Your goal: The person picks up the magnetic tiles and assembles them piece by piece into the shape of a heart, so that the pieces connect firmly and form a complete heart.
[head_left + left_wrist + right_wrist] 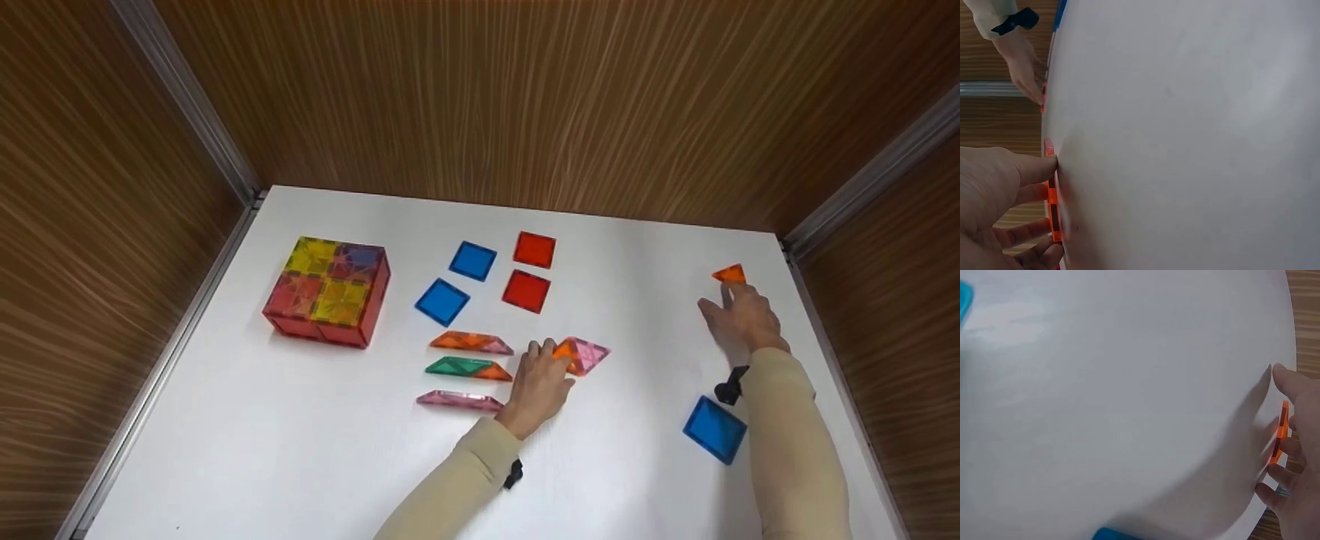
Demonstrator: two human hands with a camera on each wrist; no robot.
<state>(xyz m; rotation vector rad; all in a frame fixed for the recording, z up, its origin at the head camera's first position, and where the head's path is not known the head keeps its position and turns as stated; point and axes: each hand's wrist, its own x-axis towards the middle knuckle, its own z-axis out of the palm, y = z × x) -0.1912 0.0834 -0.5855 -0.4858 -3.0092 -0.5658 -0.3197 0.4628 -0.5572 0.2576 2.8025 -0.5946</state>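
Note:
My left hand (pixel 536 386) holds an orange triangular magnetic tile (pixel 574 363), its thumb and fingertips at the tile's edges. Against that tile's right side lies a pink triangular tile (pixel 591 355), the two together forming a diamond. In the left wrist view the orange tile (pixel 1054 219) appears edge-on, low over the white surface. Far to the right, my right hand (pixel 746 315) reaches another orange triangular tile (pixel 731 273) with its fingertips, thumb spread away to the left. The right wrist view shows this orange tile (pixel 1280 433) edge-on beside the fingers.
Left of my left hand lie three flat tile strips: orange-pink (pixel 469 342), green-orange (pixel 465 367) and pink (pixel 459 400). Behind them are two blue squares (pixel 442 301) and two red squares (pixel 526 291). A multicoloured tile box (pixel 326 292) stands left; a blue tile (pixel 715 429) lies beside my right forearm.

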